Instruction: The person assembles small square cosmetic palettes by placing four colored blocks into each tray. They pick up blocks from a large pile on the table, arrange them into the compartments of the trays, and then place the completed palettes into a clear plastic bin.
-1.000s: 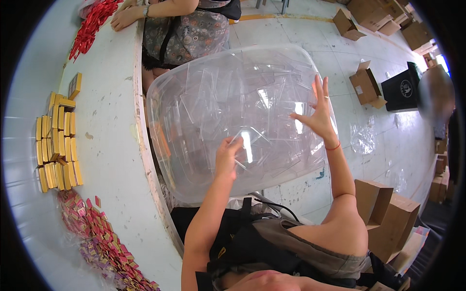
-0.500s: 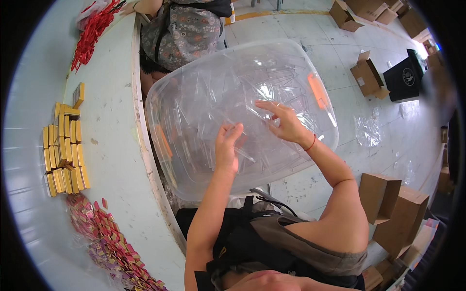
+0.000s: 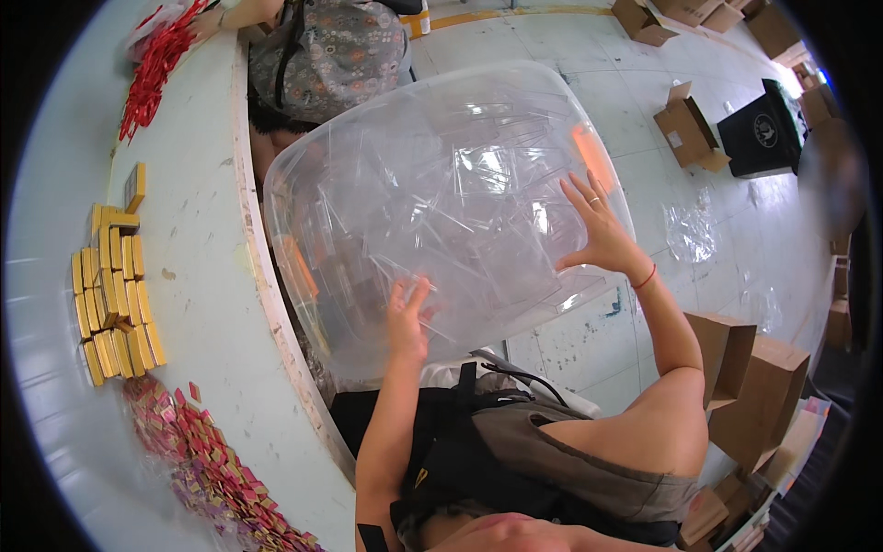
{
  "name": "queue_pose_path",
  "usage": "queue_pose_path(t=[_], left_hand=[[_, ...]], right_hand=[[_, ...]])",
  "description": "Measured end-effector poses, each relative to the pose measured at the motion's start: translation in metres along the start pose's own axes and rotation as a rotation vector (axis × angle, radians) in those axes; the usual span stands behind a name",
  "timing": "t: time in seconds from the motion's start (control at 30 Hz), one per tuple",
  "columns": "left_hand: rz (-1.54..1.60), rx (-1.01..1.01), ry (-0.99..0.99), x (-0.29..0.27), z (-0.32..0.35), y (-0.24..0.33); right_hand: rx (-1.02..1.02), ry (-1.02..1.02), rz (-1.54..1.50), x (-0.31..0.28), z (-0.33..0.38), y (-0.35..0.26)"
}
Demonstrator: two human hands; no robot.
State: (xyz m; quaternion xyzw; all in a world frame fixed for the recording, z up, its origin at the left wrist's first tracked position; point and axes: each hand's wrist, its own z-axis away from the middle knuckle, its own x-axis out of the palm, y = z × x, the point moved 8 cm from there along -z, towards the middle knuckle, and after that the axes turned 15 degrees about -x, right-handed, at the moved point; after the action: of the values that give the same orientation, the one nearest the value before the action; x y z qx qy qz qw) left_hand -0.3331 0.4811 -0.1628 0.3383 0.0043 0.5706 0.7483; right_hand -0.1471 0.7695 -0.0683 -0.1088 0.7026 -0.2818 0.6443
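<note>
Pressed flat, fingers spread, against the right side of a big clear plastic bag (image 3: 451, 202): right hand (image 3: 602, 235), ring on one finger, thin red band at the wrist. Laid against the bag's near underside with fingers together and pointing up: left hand (image 3: 407, 317). No pinch from either hand, only open palms on the film. Held up between the two hands over the lap, close against the right edge of the white table (image 3: 212, 304), bulging round and filled with a jumble of small clear flat boxes (image 3: 478, 184); two orange patches showing through the film, one at far right, one at near left. Just below the bag, a black and grey bag (image 3: 515, 460) on the lap.

On the table's left side, rows of gold bars or small gold boxes (image 3: 110, 304) stood side by side. Nearer, a loose heap of small pink and red pieces (image 3: 212, 469). At the far end, a spill of red strips (image 3: 152, 69), with another person's hand (image 3: 207, 23) beside it and that person's patterned grey top (image 3: 340, 55) just beyond the bag.

On the pale floor to the right, open cardboard boxes (image 3: 685, 124) far off, a black box (image 3: 763, 129) beside them, crumpled clear film (image 3: 690, 230), and more brown cartons (image 3: 745, 386) near the right elbow
</note>
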Motion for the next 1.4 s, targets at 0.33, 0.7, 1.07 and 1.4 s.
queue_pose_path(t=[0.33,0.7,1.07,1.4], left_hand=[[-0.263,0.025,0.048,0.033,0.015,-0.018],[-0.040,-0.231,-0.183,0.039,0.015,-0.036],[-0.038,-0.137,-0.447,0.055,0.036,0.008],[-0.042,0.109,-0.547,0.066,0.108,0.045]], right_hand=[[0.356,-0.009,-0.182,0.011,-0.005,0.006],[0.396,-0.173,-1.075,0.075,0.004,-0.027],[0.401,0.127,-1.263,0.087,-0.015,-0.074],[-0.082,0.221,-1.060,0.011,-0.021,-0.106]])
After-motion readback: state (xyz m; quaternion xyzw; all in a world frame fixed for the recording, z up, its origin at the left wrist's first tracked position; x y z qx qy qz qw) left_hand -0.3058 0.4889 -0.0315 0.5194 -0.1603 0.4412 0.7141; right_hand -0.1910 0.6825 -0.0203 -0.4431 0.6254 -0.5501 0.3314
